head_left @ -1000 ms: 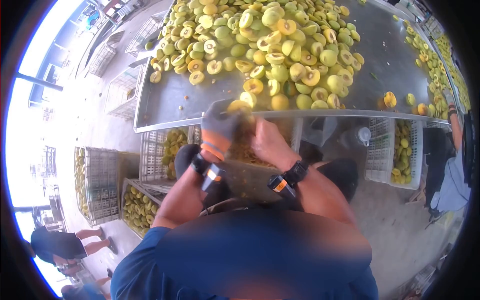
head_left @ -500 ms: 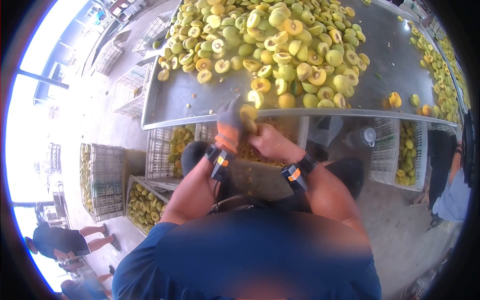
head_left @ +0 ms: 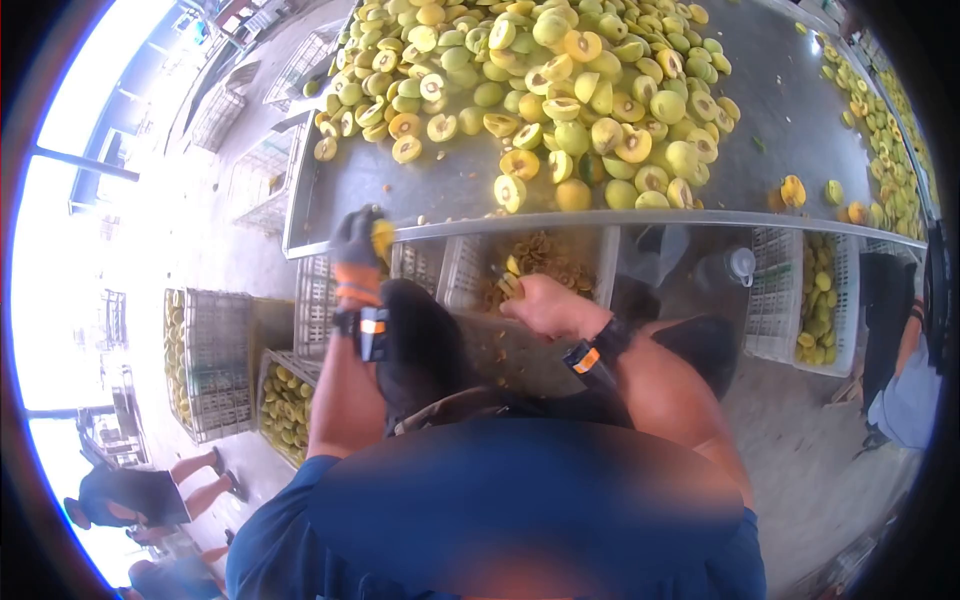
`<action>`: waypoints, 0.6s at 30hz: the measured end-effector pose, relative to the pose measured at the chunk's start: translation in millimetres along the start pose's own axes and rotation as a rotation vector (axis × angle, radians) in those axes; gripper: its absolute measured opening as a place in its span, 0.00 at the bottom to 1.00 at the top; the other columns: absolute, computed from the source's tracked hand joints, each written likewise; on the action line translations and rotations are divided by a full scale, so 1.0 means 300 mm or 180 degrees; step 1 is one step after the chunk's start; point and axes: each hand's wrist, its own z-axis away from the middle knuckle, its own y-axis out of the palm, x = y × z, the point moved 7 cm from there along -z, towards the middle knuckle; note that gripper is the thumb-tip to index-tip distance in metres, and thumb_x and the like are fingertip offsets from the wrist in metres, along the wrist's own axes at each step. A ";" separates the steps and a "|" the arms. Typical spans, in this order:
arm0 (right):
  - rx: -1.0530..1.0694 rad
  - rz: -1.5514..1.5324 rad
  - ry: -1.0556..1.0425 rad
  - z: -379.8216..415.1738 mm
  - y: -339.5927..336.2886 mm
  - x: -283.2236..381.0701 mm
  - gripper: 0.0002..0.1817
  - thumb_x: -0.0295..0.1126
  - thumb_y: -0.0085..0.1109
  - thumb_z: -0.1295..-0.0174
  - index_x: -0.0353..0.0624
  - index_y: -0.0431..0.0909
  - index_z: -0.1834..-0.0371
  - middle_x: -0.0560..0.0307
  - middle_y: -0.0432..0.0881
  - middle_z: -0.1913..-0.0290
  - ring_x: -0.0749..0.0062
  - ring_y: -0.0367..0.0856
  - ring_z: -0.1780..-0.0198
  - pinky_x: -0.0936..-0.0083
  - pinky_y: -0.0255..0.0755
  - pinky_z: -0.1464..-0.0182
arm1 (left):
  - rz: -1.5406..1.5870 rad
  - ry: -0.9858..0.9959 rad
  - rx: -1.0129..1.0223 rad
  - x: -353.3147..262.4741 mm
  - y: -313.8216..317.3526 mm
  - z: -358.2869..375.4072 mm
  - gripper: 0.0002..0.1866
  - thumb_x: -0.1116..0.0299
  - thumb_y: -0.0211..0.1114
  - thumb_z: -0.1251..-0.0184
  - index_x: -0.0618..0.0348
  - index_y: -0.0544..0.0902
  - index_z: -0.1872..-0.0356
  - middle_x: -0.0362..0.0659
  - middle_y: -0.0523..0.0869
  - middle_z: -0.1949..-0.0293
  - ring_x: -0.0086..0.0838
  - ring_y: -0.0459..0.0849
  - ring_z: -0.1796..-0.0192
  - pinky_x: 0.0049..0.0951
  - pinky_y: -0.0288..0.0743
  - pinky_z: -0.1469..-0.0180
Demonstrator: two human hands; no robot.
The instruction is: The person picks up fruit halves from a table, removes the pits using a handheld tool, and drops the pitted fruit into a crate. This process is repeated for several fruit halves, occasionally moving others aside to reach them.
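Note:
My left hand [head_left: 357, 252], in a grey and orange glove, is closed on a yellow stone fruit half [head_left: 383, 240] at the table's near edge. It is left of my right hand, above a crate. My bare right hand [head_left: 550, 306] is closed, with a small yellowish thing [head_left: 511, 285] at its fingertips; what it is I cannot make out. Below that hand stands a crate [head_left: 462, 270] with brown pits and scraps [head_left: 545, 250] in it. On the metal table [head_left: 440, 185] lies a big heap of halved yellow-green stone fruit [head_left: 560, 110], several showing pits.
Crates of fruit [head_left: 215, 365] stand on the floor at left, and another crate [head_left: 775, 300] is under the table at right. A clear jug with a white lid [head_left: 738, 268] is beside it. A person [head_left: 135, 495] is at lower left; another person's arm [head_left: 908, 340] shows at right.
My left hand has moved left and slightly down, away from my right hand, with a fruit half in it. My right hand has stayed nearly in place, shifting slightly down.

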 end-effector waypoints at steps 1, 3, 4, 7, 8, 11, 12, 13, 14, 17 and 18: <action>-0.0291 0.0452 0.0095 -0.031 -0.015 -0.047 0.12 0.37 0.63 0.24 0.42 0.74 0.62 0.61 0.72 0.78 0.75 0.70 0.84 0.72 0.65 0.80 | -0.0265 0.0058 -0.0072 0.044 -0.108 -0.050 0.13 0.63 0.68 0.19 0.66 0.91 0.52 0.45 0.93 0.60 0.30 0.91 0.57 0.28 0.84 0.54; -0.0148 0.0306 0.0099 -0.033 0.002 -0.062 0.13 0.37 0.64 0.26 0.38 0.78 0.59 0.56 0.79 0.75 0.69 0.75 0.82 0.67 0.69 0.78 | -0.2139 0.0227 -0.0256 -0.035 -0.185 -0.054 0.14 0.64 0.71 0.22 0.66 0.90 0.48 0.46 0.94 0.54 0.29 0.91 0.52 0.29 0.83 0.47; -0.0198 0.0416 -0.0031 -0.009 0.000 -0.020 0.13 0.37 0.64 0.26 0.37 0.79 0.58 0.54 0.80 0.74 0.67 0.77 0.80 0.65 0.71 0.76 | -0.2364 0.0452 -0.0366 -0.044 -0.198 -0.059 0.14 0.65 0.72 0.23 0.66 0.90 0.47 0.46 0.94 0.53 0.29 0.91 0.51 0.29 0.83 0.46; -0.0605 0.0963 -0.0817 -0.072 -0.026 -0.022 0.15 0.38 0.66 0.29 0.33 0.80 0.58 0.47 0.84 0.71 0.58 0.83 0.72 0.58 0.77 0.66 | -0.1852 0.0822 -0.0125 -0.006 -0.087 -0.100 0.18 0.71 0.74 0.27 0.65 0.89 0.40 0.48 0.94 0.49 0.28 0.91 0.47 0.28 0.82 0.41; -0.0789 0.1184 -0.1147 -0.091 -0.039 -0.024 0.16 0.38 0.66 0.30 0.32 0.80 0.58 0.45 0.85 0.70 0.55 0.84 0.69 0.56 0.78 0.62 | -0.1570 0.0675 0.0177 -0.020 0.016 -0.088 0.19 0.69 0.75 0.27 0.65 0.88 0.39 0.48 0.94 0.47 0.28 0.90 0.46 0.28 0.82 0.40; -0.0969 0.1187 -0.0830 -0.067 -0.064 0.028 0.17 0.38 0.67 0.32 0.31 0.80 0.56 0.40 0.87 0.66 0.48 0.87 0.61 0.54 0.79 0.53 | -0.1784 0.0468 0.1290 -0.078 0.356 -0.040 0.22 0.68 0.77 0.30 0.60 0.88 0.36 0.48 0.95 0.46 0.33 0.92 0.46 0.32 0.84 0.41; -0.1060 0.1163 -0.0892 -0.059 -0.074 0.040 0.17 0.38 0.67 0.32 0.31 0.80 0.55 0.38 0.87 0.65 0.46 0.87 0.61 0.54 0.79 0.52 | -0.1840 0.0612 0.1716 -0.058 0.448 -0.039 0.24 0.66 0.78 0.33 0.60 0.88 0.37 0.47 0.95 0.48 0.33 0.93 0.47 0.32 0.84 0.42; -0.1151 0.1137 -0.0955 -0.051 -0.084 0.049 0.17 0.38 0.67 0.32 0.31 0.80 0.55 0.37 0.88 0.64 0.43 0.87 0.60 0.53 0.79 0.52 | -0.1889 0.0721 0.1862 -0.041 0.519 -0.034 0.25 0.66 0.79 0.34 0.60 0.88 0.37 0.48 0.95 0.48 0.33 0.93 0.48 0.32 0.84 0.43; -0.1243 0.1110 -0.1017 -0.042 -0.097 0.058 0.17 0.38 0.67 0.32 0.31 0.81 0.55 0.36 0.88 0.63 0.41 0.87 0.59 0.53 0.79 0.52 | -0.1936 0.0831 0.2009 -0.024 0.587 -0.024 0.25 0.65 0.79 0.35 0.60 0.88 0.38 0.48 0.95 0.49 0.33 0.93 0.49 0.32 0.85 0.43; -0.1599 0.1050 -0.1214 -0.006 -0.141 0.082 0.18 0.38 0.66 0.32 0.31 0.80 0.53 0.30 0.88 0.58 0.31 0.86 0.54 0.49 0.78 0.49 | -0.2132 0.0749 0.2288 0.031 0.684 -0.019 0.26 0.64 0.81 0.39 0.61 0.88 0.39 0.50 0.95 0.51 0.33 0.94 0.50 0.33 0.85 0.44; -0.1655 0.1086 -0.1212 0.005 -0.151 0.094 0.18 0.38 0.66 0.32 0.31 0.80 0.53 0.29 0.88 0.57 0.29 0.86 0.53 0.48 0.78 0.48 | -0.2208 0.0639 0.2353 0.039 0.701 -0.012 0.27 0.64 0.81 0.40 0.61 0.88 0.40 0.51 0.95 0.51 0.33 0.94 0.51 0.33 0.85 0.44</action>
